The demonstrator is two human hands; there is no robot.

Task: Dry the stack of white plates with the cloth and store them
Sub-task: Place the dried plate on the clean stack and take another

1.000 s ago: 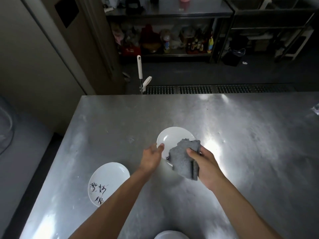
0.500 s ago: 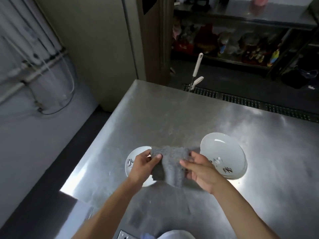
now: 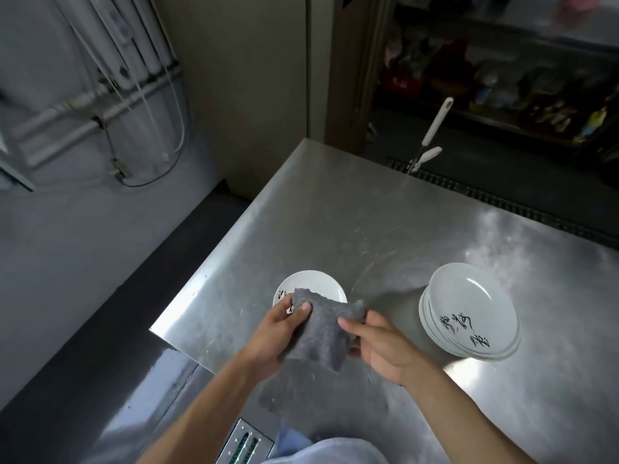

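Plates (image 3: 469, 316) stacked on desk (image 3: 335, 222), just right of right hand (image 3: 382, 343), the nearer one; cloth (image 3: 321, 329) pinched between right and left hand (image 3: 278, 326); single plate (image 3: 311, 283) beyond left hand.

A commercial kitchen, by the look of it. A stainless steel worktable (image 3: 385, 229) fills the foreground, with a floor drain grate (image 3: 502, 202) behind it. Cluttered metal shelving (image 3: 502, 78) lines the far wall
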